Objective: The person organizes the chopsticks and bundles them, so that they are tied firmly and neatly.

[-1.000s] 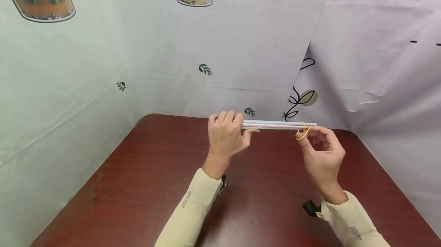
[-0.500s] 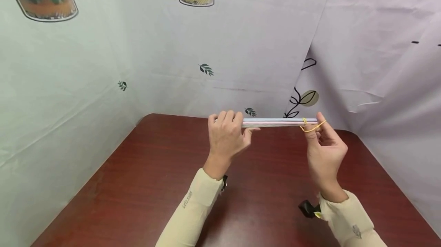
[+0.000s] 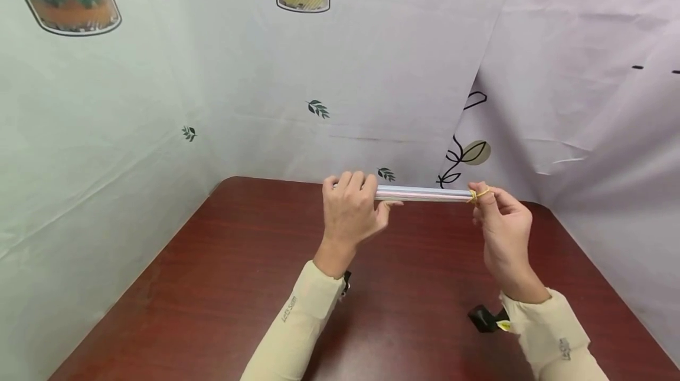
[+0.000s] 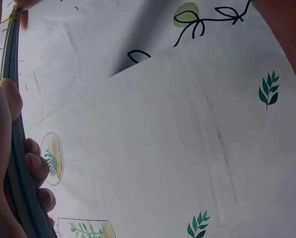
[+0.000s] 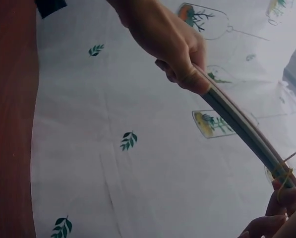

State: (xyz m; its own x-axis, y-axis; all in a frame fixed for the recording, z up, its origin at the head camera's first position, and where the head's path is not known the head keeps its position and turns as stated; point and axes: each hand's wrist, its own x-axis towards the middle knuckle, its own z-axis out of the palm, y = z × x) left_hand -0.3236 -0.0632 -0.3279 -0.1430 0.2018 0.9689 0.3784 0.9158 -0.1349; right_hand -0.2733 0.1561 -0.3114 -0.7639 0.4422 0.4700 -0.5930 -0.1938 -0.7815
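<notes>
A bundle of long, thin, pale straws (image 3: 422,193) is held level above the table, its colours white, pink and bluish. My left hand (image 3: 349,207) grips the bundle's left part, fingers curled over it and the thumb reaching along its underside. Around the right end sits a yellow rubber band (image 3: 473,196). With thumb and fingertips, my right hand (image 3: 504,221) pinches a stretched loop of that band; its fingers hide the tip of the bundle. In the right wrist view the rubber band (image 5: 285,173) wraps the bundle close to the fingertips.
A reddish-brown table (image 3: 255,286) lies under both arms. White cloth (image 3: 255,74) printed with plants and jars hangs behind and on both sides. A black device (image 3: 482,318) is strapped at the right wrist.
My right hand first drew the loop outward past the straws' end, then turned, with fingers now closing over that end. The left hand and bundle stay nearly still.
</notes>
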